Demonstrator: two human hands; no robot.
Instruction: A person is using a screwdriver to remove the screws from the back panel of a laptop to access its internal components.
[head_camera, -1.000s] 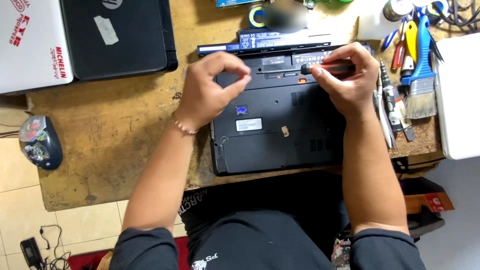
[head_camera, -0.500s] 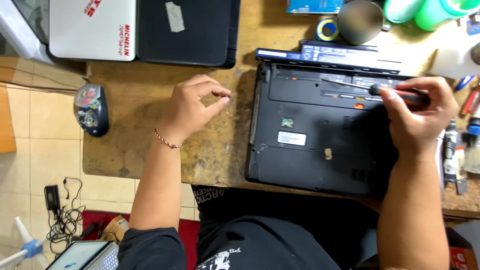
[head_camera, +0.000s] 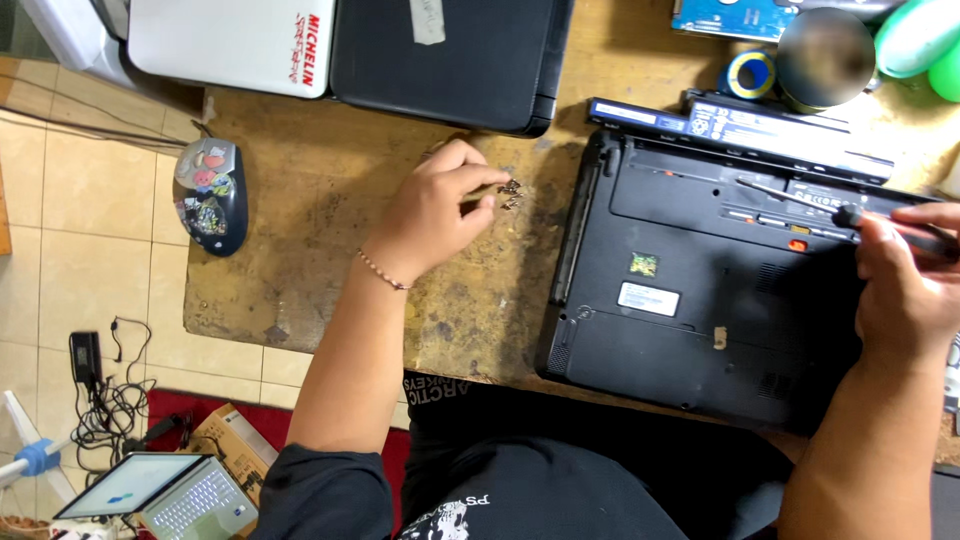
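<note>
We see small screws (head_camera: 511, 192) lying on the wooden table (head_camera: 330, 260), at nine o'clock from the upturned black laptop (head_camera: 700, 290). The left hand (head_camera: 430, 220) pinches its fingertips around them. At three o'clock, the right hand (head_camera: 905, 290) grips a screwdriver (head_camera: 850, 212), tip on the laptop's base.

Blurred round can (head_camera: 825, 58), screwdriver handle (head_camera: 915, 232) hidden

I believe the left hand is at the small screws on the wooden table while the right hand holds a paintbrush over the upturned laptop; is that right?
Not quite: in the head view the right hand holds a screwdriver, not a paintbrush, over the upturned laptop. The left hand is indeed at the small screws on the wooden table.
</note>
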